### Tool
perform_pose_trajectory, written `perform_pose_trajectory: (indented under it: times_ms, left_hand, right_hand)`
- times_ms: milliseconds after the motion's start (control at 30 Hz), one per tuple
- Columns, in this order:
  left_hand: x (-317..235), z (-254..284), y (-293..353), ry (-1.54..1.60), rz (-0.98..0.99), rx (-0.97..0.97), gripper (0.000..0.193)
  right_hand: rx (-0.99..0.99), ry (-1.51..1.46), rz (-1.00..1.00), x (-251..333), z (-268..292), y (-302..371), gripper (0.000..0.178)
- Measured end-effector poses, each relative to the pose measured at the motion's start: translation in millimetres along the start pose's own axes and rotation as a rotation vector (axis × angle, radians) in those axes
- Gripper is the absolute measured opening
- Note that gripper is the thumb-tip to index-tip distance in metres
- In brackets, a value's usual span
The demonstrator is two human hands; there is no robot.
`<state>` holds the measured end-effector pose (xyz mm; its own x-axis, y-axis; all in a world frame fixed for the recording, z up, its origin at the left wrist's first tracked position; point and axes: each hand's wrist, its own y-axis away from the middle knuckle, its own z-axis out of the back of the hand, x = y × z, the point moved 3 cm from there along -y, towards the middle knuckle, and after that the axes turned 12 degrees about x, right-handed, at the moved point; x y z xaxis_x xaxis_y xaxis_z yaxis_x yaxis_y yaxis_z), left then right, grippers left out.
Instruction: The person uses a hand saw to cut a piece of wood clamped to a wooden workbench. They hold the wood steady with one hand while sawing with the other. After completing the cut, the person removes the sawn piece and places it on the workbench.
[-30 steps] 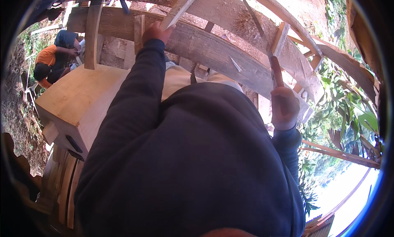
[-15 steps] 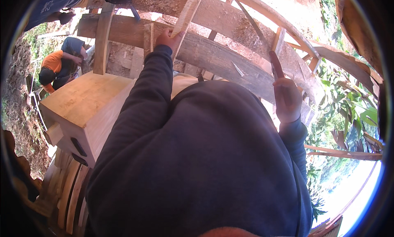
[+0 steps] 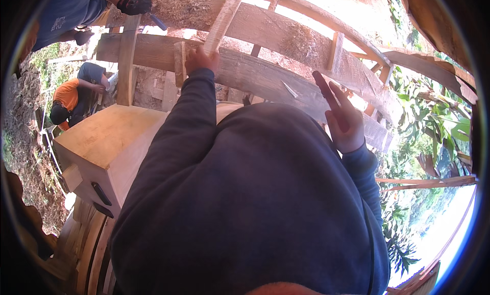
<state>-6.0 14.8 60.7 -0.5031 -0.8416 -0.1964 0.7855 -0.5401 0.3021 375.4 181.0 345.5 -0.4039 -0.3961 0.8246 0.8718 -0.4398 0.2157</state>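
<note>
My left hand [image 3: 200,60] is closed round the lower end of a pale wooden strip [image 3: 224,20], which slants up past a weathered plank [image 3: 255,73]. On the right, my right hand [image 3: 349,122] is turned with its palm partly in view and some fingers stretched apart. A reddish-brown handle [image 3: 323,86] appears to lie along its palm beside the thumb; what it belongs to does not show. Between the hands, a pale pointed sliver [image 3: 290,89] rests on the plank. My dark sleeves and torso cover much of the lower middle.
A pale wooden box [image 3: 120,129] with dark slots stands left of my arm, near an upright post [image 3: 127,65]. At upper left a co-worker's black-gloved hand [image 3: 135,4] holds a blue-handled tool. Another person in orange [image 3: 69,96] crouches below. A curved timber frame [image 3: 326,20] spans the far side.
My right hand has shifted left, its fist loosening into stretched fingers. A thin dark rod above it is out of view. The co-worker's gloved hand shows lower. My left hand still grips the strip.
</note>
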Motion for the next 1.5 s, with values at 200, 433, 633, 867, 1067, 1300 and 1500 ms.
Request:
perform_pose_trajectory:
  times_ms: [200, 433, 633, 867, 1067, 1300, 1500]
  left_hand:
    - [23.6, -24.0, -13.4, -0.030, -0.027, 0.005, 0.058]
    - [20.6, -49.2, -10.5, -0.095, -0.103, -0.046, 0.053]
    - [18.3, -70.8, -6.4, 0.133, 0.044, -0.135, 0.051]
    - [9.4, -69.8, -7.1, 0.150, 0.183, -0.184, 0.040]
    - [13.2, -71.4, -9.7, 0.182, 0.200, -0.125, 0.032]
    - [12.8, -61.9, -8.8, 0.280, 0.189, -0.151, 0.040]
    - [15.6, -54.7, -7.7, 0.300, 0.237, -0.099, 0.041]
  right_hand:
    - [-0.020, -0.001, 0.075, -28.9, 1.5, 5.9, 0.067]
    - [0.095, -0.017, -0.018, -80.6, 6.5, 16.0, 0.071]
    - [0.165, -0.087, 0.139, -110.0, 16.0, -17.4, 0.075]
    - [0.418, -0.245, 0.355, -118.4, -13.2, -108.3, 0.072]
    - [0.515, -0.176, 0.408, -111.2, -87.4, -187.8, 0.073]
    - [0.660, -0.041, 0.197, -118.7, -109.0, -193.9, 0.081]
    - [0.796, 0.183, 0.102, -70.6, -74.7, -197.4, 0.083]
